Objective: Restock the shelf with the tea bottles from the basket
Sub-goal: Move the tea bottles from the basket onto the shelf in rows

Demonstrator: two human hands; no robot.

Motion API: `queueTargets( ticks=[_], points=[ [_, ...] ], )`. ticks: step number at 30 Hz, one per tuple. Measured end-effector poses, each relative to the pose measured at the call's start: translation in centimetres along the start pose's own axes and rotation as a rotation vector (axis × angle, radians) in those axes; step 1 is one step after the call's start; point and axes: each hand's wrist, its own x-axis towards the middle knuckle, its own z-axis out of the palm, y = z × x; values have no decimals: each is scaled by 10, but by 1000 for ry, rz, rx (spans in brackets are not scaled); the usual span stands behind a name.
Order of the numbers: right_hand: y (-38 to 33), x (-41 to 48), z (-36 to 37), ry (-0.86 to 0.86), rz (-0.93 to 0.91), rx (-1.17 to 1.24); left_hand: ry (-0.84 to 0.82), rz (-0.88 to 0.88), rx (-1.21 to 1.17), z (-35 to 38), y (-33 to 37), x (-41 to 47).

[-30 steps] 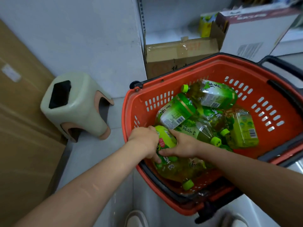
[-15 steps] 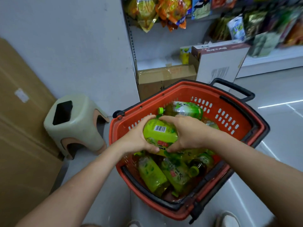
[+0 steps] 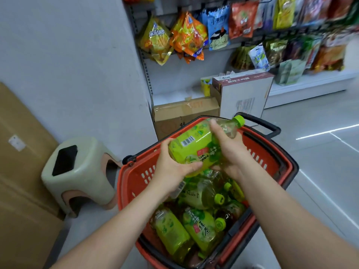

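A large tea bottle (image 3: 194,144) with a green label and green cap is held above the red basket (image 3: 134,177), tilted with its cap pointing up and to the right. My left hand (image 3: 171,167) grips its base from below. My right hand (image 3: 227,150) wraps its upper part near the neck. Several more green tea bottles (image 3: 198,226) lie on their sides inside the basket. The shelf (image 3: 169,96) stands behind the basket, its low board white, with snack bags hanging above.
A cream plastic stool (image 3: 77,175) stands left of the basket by the grey wall. A brown carton (image 3: 184,113) and a white carton (image 3: 242,92) sit at the shelf's foot. Tall cardboard (image 3: 21,171) leans at far left. Shiny floor spreads to the right.
Both hands have lifted one tea bottle out of the basket and raised it, tipping its cap upward. The view has swung up, bringing the snack shelf into sight.
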Motion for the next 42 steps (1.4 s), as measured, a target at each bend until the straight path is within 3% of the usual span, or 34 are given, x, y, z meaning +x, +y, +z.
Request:
queueTargets(
  ticks=[3, 5, 7, 11, 15, 23, 27, 29, 35, 42],
  points=[
    [-6, 24, -3, 192, -159, 65, -260, -89, 131, 11, -4, 14],
    [-10, 33, -15, 299, -286, -294, -405, -117, 331, 6, -11, 37],
    [-15, 40, -28, 379, -368, -671, -375, -71, 566, 8, -20, 71],
    [-21, 54, -56, 402, -366, -727, -465, 179, 1225, 36, -50, 137],
    [-17, 61, -72, 329, -416, -890, -578, 51, 1372, 73, -66, 169],
    [-19, 63, -86, 214, -391, -1065, -493, -184, 1481, 86, -56, 142],
    [-16, 57, -82, 122, -359, -1066, -504, -373, 1256, 76, -59, 94],
    [-15, 50, -75, 76, -377, -1067, -504, -280, 1265, 70, -53, 73],
    [-30, 30, -43, 67, -496, -984, -393, 113, 1613, 20, 20, 10],
    [-37, -27, 29, -23, -679, -724, -72, 167, 1846, -116, 116, -117]
  ],
)
